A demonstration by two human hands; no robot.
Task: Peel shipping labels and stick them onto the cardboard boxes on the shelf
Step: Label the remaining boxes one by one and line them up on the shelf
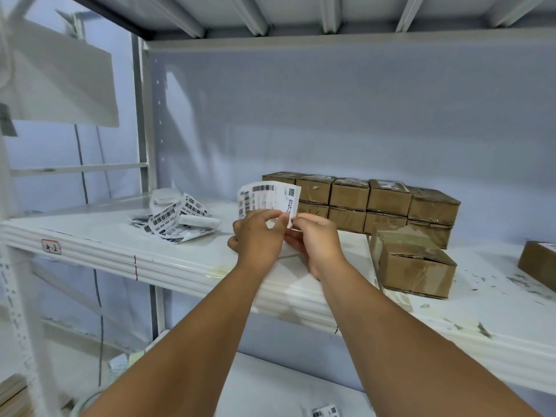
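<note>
Your left hand (258, 233) pinches the label stack (269, 197) upright; right hand (316, 239) fingers nip one corner, probably to start peeling. Boxes (373, 203) wait just behind.

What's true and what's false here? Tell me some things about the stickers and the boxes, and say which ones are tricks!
1. The left hand and the right hand both hold the label stack. True.
2. The cardboard boxes at the back are stacked two high. True.
3. The loose label pile lies right of the boxes. False: it lies left of the hands.
4. The shelf is dark wood. False: it is white.
</note>
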